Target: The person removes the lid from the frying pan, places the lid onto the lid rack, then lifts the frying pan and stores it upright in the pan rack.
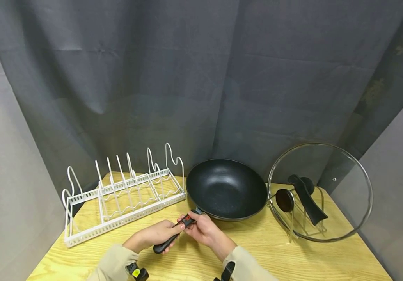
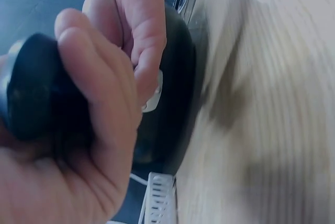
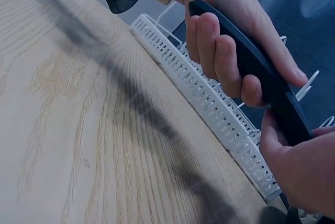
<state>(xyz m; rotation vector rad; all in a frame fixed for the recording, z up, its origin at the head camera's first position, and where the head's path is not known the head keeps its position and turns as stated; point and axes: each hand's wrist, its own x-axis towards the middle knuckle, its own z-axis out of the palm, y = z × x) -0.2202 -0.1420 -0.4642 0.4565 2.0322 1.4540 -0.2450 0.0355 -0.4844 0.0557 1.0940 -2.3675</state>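
A black wok is held by its long black handle, which points toward the front left. My left hand grips the middle of the handle, fingers curled under it and thumb along the top. Nearer the pan, my right hand holds the handle close to where it joins the wok. Both hands grip the handle in the right wrist view, the left hand farther toward its free end. From the left wrist, the handle's end shows large, with the wok's dark side behind the fingers.
A white wire rack with upright dividers stands at the left of the wooden table. On the right, a large glass lid with a black handle leans upright in a small wire stand. Grey curtain hangs behind.
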